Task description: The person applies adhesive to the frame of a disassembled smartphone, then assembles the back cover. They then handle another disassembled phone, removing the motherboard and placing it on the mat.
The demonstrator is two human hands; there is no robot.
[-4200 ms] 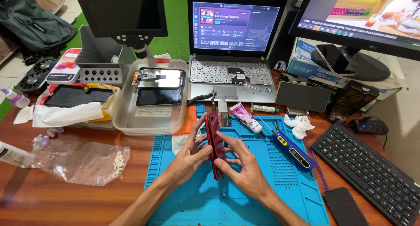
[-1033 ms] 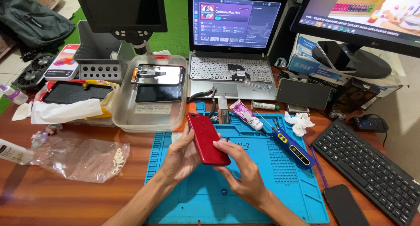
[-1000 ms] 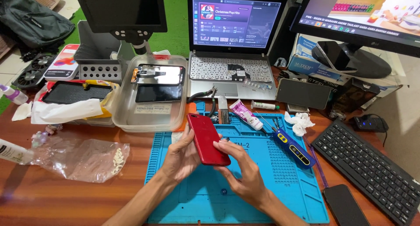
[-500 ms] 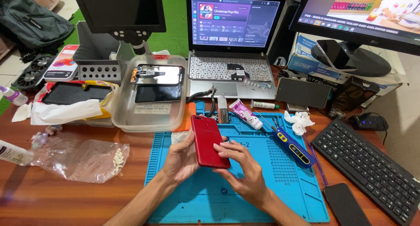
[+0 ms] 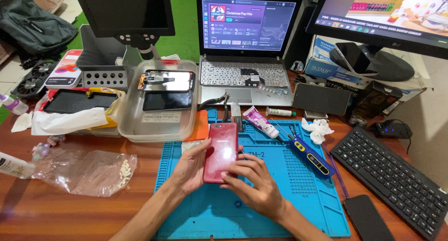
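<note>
**Red phone held back-up over the blue mat**

The red phone (image 5: 220,152) lies with its glossy back upward, above the blue work mat (image 5: 298,194), cradled between both hands; the left hand (image 5: 193,166) cups it from beneath and along its left edge, fingers loosely curled, thumb against the side; the right hand (image 5: 256,185) rests at its lower right corner, fingers bent and half closed, fingertips (image 5: 225,175) pressing the back cover; a blue tool (image 5: 311,156) lies on the mat to the right, near a white tube (image 5: 260,122); a clear plastic tray (image 5: 158,124) sits just beyond the mat's top-left corner, and a black keyboard (image 5: 396,175) lies well to the right.
</note>
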